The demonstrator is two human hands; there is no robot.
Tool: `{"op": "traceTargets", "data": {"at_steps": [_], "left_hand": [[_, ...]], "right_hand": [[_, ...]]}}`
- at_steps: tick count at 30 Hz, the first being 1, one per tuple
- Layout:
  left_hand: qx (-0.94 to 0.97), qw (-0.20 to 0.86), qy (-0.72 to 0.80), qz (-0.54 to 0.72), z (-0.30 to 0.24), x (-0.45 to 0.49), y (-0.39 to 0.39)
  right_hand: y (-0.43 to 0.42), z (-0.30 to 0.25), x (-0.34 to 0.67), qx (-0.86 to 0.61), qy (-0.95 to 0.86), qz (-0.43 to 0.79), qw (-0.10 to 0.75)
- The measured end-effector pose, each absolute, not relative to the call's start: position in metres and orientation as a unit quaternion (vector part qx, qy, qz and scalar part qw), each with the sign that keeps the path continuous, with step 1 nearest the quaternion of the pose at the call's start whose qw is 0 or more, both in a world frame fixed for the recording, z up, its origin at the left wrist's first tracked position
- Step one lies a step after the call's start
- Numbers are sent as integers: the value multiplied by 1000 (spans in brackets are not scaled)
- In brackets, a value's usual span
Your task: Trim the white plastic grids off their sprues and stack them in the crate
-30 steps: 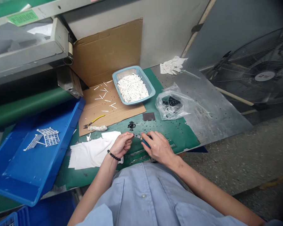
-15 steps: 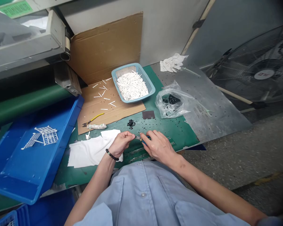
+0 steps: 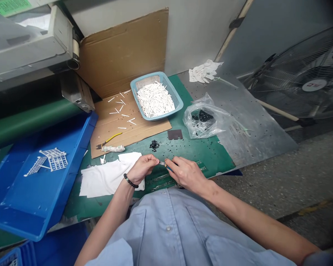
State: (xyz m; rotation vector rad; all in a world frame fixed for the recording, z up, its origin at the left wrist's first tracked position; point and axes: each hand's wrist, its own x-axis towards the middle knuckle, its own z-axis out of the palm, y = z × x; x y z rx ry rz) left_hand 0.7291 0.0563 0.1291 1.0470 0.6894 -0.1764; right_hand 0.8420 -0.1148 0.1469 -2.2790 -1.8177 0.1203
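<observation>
Blue tool [image 3: 168,167] partly behind fingers [image 3: 174,163], tip [image 3: 162,163] too sm. to ID

Pale wall [image 3: 199,33] behind, speckled concrete floor [image 3: 266,184] to right, caged fan [image 3: 302,77] (dark grille) beside metal-topped bench [image 3: 255,125]

The green-matted bench [image 3: 194,155] (metal sheet [image 3: 255,136] at its right end) carries cardboard [image 3: 108,129]; a plastic bag [image 3: 202,123]; white cloth [image 3: 102,181].

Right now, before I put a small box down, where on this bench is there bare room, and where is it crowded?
Green mat shows below the white cloth, beside the blue tray. The metal sheet right of the plastic bag has room, though black specks dot it. It's crowded around the left hand, right hand and blue-handled tool.
</observation>
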Motion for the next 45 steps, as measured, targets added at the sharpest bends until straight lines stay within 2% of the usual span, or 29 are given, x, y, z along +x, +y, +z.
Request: {"op": "traceTargets", "data": {"at_steps": [4, 8, 11, 14, 17, 19, 21, 23, 31, 34, 36, 38, 41, 45], "left_hand": [[342, 894, 288, -22, 122, 723, 63], [275, 921, 276, 10, 113, 722, 72], [336, 884, 325, 29, 109, 729, 76], [525, 742, 412, 63, 102, 742, 74], [740, 499, 447, 55, 95, 753, 68], [812, 369, 453, 18, 93, 757, 64], [835, 304, 458, -17, 92, 760, 62], [840, 293, 455, -35, 92, 760, 62], [815, 400, 420, -4, 93, 753, 68], [700, 572, 429, -2, 98, 749, 65], [581, 705, 405, -35, 104, 745, 63], [483, 791, 368, -70, 110, 740, 63], [416, 841, 335, -85, 116, 735, 65], [410, 847, 322, -97, 115, 729, 68]], "right_hand": [[-113, 135, 847, -801, -578, 57, 144], [-112, 123, 856, -842, -532, 81, 39], [-111, 123, 858, -842, -528, 109, -32], [-112, 127, 858, -838, -532, 115, -41], [-114, 130, 857, -842, -525, 115, -39], [-116, 130, 857, -845, -521, 117, -38], [-119, 129, 856, -846, -518, 118, -34], [-121, 128, 855, -846, -520, 113, -27], [-123, 129, 853, -845, -529, 78, 20], [-118, 134, 851, -830, -550, 64, 69], [-113, 137, 850, -815, -569, 51, 98], [-110, 139, 849, -802, -585, 43, 113], [-107, 140, 849, -789, -602, 39, 116], [-106, 145, 850, -779, -616, 39, 109]]}}
